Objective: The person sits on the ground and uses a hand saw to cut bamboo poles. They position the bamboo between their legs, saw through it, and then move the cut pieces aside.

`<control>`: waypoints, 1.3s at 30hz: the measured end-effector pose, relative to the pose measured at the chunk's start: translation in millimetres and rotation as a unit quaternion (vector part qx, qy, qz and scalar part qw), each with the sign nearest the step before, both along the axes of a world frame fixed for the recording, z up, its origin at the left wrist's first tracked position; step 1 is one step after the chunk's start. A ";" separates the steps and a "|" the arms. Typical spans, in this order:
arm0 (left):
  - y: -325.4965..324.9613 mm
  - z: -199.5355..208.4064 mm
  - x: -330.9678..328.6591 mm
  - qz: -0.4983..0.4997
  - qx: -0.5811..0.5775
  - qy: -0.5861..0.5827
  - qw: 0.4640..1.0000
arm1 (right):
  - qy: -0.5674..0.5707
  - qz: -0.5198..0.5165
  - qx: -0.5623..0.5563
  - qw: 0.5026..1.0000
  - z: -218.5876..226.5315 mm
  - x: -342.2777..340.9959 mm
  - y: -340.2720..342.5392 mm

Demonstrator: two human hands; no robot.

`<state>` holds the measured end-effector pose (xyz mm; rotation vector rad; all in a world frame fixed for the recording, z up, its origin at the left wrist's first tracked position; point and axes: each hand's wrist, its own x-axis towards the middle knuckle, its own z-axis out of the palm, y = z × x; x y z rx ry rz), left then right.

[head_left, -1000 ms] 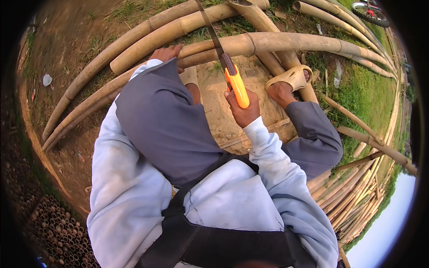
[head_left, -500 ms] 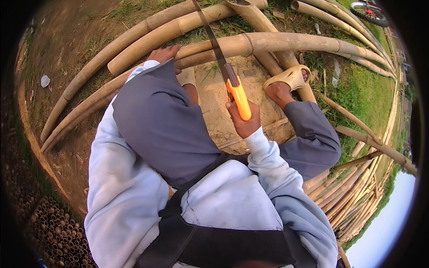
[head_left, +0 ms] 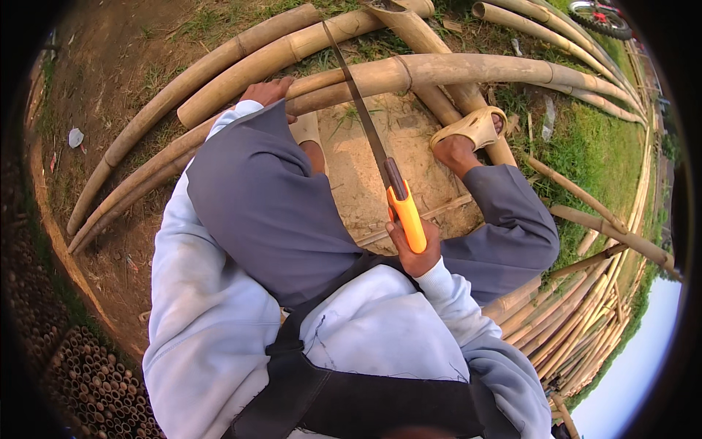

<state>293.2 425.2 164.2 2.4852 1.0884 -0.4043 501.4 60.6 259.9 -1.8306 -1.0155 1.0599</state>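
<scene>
A hand saw (head_left: 411,218) with an orange handle and a long dark blade is in my right hand (head_left: 425,256), the fingers closed round the grip. Its blade lies across a thick bamboo pole (head_left: 479,69) and extends beyond it. Further left, my left hand (head_left: 268,92) is closed over the bamboo near the blade, partly hidden by my raised knee. By the blade, a thinner-looking bamboo length runs alongside the thick one. Beneath the pole, a crosswise bamboo support (head_left: 439,51) slants toward my right sandal (head_left: 472,129).
Two more bamboo poles (head_left: 212,62) lie beyond, at the left. Long poles (head_left: 570,322) are piled at the right, and a bundle of cut bamboo ends (head_left: 99,388) sits at lower left. A wheel (head_left: 603,20) shows at top right. Grass and bare soil surround my feet.
My right hand has drawn the saw back toward my body and slightly right, so the handle sits lower and the blade tip nearer the pole. My left hand stays on the bamboo.
</scene>
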 end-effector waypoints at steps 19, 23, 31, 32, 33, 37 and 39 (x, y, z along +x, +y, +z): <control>-15.3 -9.6 -3.1 0.026 0.033 -0.025 0.999 | 0.005 0.012 0.009 1.000 5.7 -0.2 37.0; -3.5 -14.6 -3.2 0.003 0.028 -0.060 0.998 | 0.024 0.035 0.095 0.995 -52.2 16.8 85.1; -21.1 -31.7 -11.0 0.020 0.185 -0.229 0.955 | -0.047 0.027 0.104 0.993 -38.2 13.8 88.0; -21.1 -36.2 -12.7 0.017 0.215 -0.238 0.947 | -0.039 0.027 0.122 0.991 -41.8 11.9 89.0; -19.9 -40.7 -14.8 0.013 0.245 -0.240 0.939 | -0.041 0.011 0.128 0.991 -47.4 10.3 90.6; -17.5 -60.5 -33.0 0.036 0.264 -0.219 0.938 | -0.058 0.010 0.131 0.990 -70.5 11.5 90.5; -17.9 -66.0 -54.7 0.068 0.268 -0.158 0.948 | -0.058 0.012 0.123 0.991 -72.9 14.1 88.2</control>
